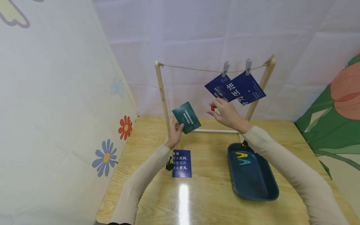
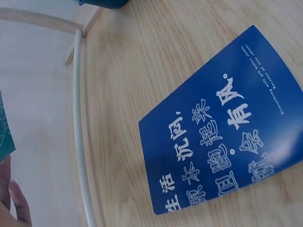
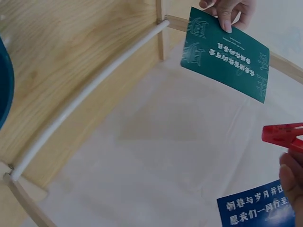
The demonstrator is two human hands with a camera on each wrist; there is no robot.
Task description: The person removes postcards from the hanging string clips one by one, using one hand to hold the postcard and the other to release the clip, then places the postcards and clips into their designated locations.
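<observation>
My left hand (image 1: 175,135) pinches a green card (image 1: 187,118) by its lower edge, thumb across its printed face. Between thumb and fingers of my right hand (image 1: 225,115) is a red clothespin (image 1: 212,108), seen larger in the right wrist view (image 3: 284,135). A string (image 1: 191,67) runs across a wooden frame (image 1: 161,90) above both hands. Two grey clothespins (image 1: 248,67) hold two overlapping blue cards (image 1: 244,88) on its right part. The green card is held below the string's left part, apart from it.
Another blue card (image 1: 182,164) lies on the wooden table (image 1: 208,187) below my left forearm. At the right stands a dark blue tray (image 1: 253,184) with a yellow clothespin (image 1: 242,155) and a blue clothespin (image 1: 244,162). A white bar (image 1: 216,131) joins the frame's base.
</observation>
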